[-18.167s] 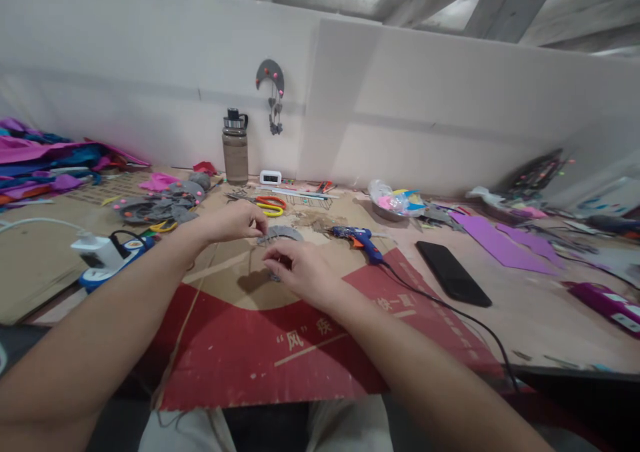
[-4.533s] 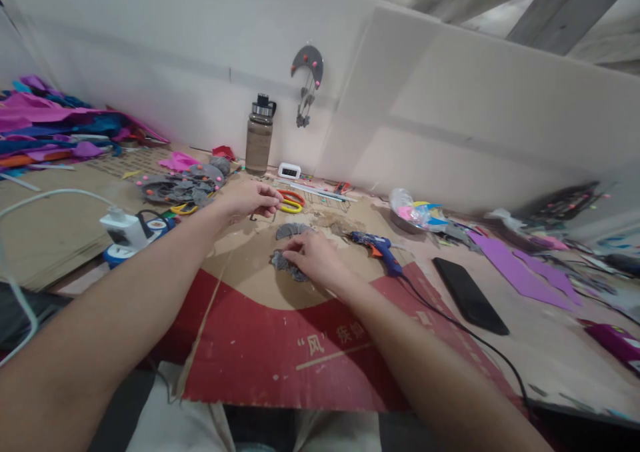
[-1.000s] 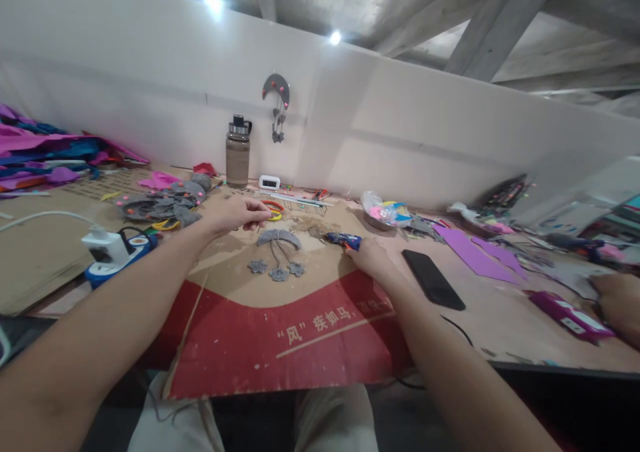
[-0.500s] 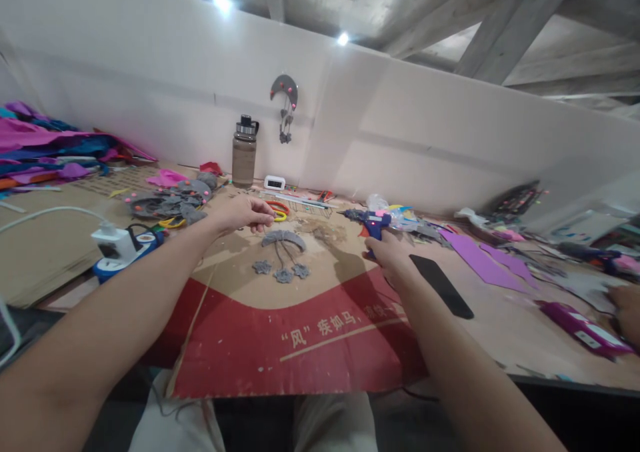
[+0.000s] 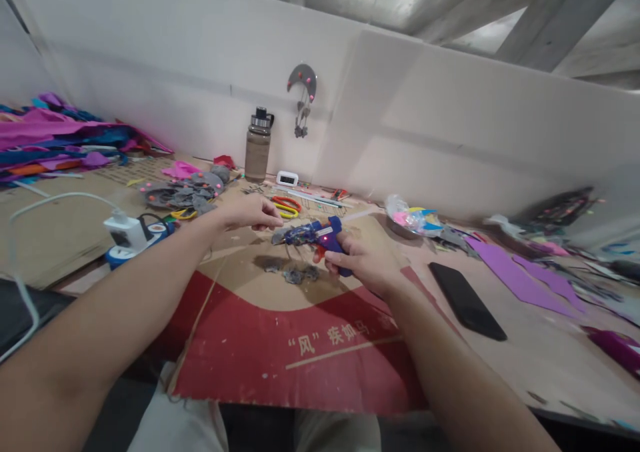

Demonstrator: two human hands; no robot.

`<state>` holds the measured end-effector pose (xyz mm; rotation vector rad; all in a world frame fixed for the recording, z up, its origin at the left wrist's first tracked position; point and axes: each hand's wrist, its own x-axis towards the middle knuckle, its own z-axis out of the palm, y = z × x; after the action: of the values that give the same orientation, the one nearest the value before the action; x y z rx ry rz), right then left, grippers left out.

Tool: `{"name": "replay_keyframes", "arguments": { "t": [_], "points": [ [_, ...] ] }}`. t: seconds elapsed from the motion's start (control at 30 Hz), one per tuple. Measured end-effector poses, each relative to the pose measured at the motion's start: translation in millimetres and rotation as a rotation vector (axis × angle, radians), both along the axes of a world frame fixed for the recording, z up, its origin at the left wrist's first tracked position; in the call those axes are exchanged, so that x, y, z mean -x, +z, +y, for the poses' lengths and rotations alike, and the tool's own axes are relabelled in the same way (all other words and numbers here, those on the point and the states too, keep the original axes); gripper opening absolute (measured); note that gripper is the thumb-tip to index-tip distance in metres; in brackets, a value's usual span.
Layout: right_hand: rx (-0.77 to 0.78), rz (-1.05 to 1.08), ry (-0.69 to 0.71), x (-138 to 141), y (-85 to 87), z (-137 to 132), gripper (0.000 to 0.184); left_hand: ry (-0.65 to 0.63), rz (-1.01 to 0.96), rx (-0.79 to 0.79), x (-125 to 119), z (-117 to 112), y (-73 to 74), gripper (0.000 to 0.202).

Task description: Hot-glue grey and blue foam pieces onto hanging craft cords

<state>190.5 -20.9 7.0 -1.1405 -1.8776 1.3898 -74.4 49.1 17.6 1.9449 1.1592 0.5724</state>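
My right hand [image 5: 367, 262] grips a blue hot glue gun [image 5: 327, 235] with a small red light on its body. A clear glue stick [image 5: 361, 213] sticks out of its back. The nozzle points left, over a grey felt ornament whose crescent top is mostly hidden behind the gun. Its grey flowers [image 5: 293, 277] lie below on the cardboard [image 5: 240, 332]. Close to the nozzle, my left hand [image 5: 255, 213] is closed in a pinch; what its fingertips hold, if anything, I cannot make out. Yellow-and-red-handled scissors [image 5: 287, 207] lie just behind it.
A water bottle [image 5: 257, 147] and small white clock [image 5: 287, 179] stand by the wall. Grey felt pieces [image 5: 183, 192] and a plugged-in power strip [image 5: 135, 242] lie left. Right are a metal bowl [image 5: 405, 229], black phone [image 5: 467, 300] and purple sheets [image 5: 515, 275]. A finished-looking ornament [image 5: 303, 82] hangs behind.
My right hand has brought the glue gun left and over the grey ornament. My left hand stays pinched near the scissors. The view has turned slightly right.
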Motion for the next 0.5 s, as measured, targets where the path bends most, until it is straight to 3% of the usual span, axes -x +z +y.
{"name": "replay_keyframes", "arguments": {
  "t": [0.13, 0.27, 0.5],
  "points": [
    [0.109, 0.07, -0.039, -5, -14.5, 2, 0.024, -0.12, 0.163, 0.182, 1, 3, -3.3, 0.021],
    [0.15, 0.088, -0.024, -7, -14.8, 3, 0.025, -0.221, 0.255, 0.356, 5, 5, -6.2, 0.019],
    [0.138, 0.026, 0.004, -7, -21.0, 7, 0.023, -0.242, 0.273, 0.463, 2, 2, -8.5, 0.016]
  ]
}}
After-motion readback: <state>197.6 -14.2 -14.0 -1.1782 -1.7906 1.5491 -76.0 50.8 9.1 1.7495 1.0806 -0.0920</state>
